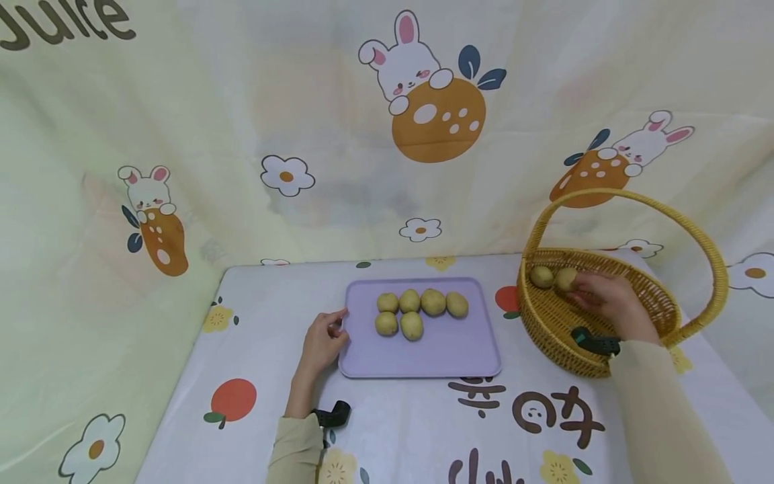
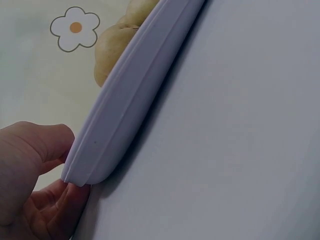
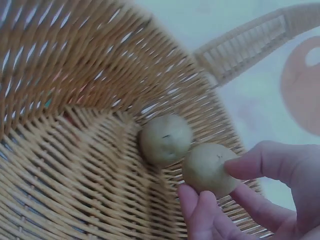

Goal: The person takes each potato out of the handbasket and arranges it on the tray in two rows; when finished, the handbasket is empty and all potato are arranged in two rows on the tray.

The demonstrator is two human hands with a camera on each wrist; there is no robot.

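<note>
My right hand (image 1: 611, 300) reaches into the yellow woven basket (image 1: 544, 339) and holds a potato (image 3: 210, 169) between thumb and fingers. Another potato (image 3: 166, 140) lies right beside it on the basket's floor, next to the wall. At the left, my left hand (image 1: 322, 339) pinches the edge of the lilac tray (image 1: 441, 353); in the left wrist view the thumb (image 2: 52, 142) is at the rim and the other fingers curl under it. Several potatoes (image 1: 433, 302) sit in the tray's upper part, in two rows.
The basket's tall arched handle (image 1: 704, 242) rises over the right forearm. Tray and basket stand apart on a patterned white tablecloth (image 1: 399, 417), with a printed curtain (image 1: 290, 107) hanging behind the table.
</note>
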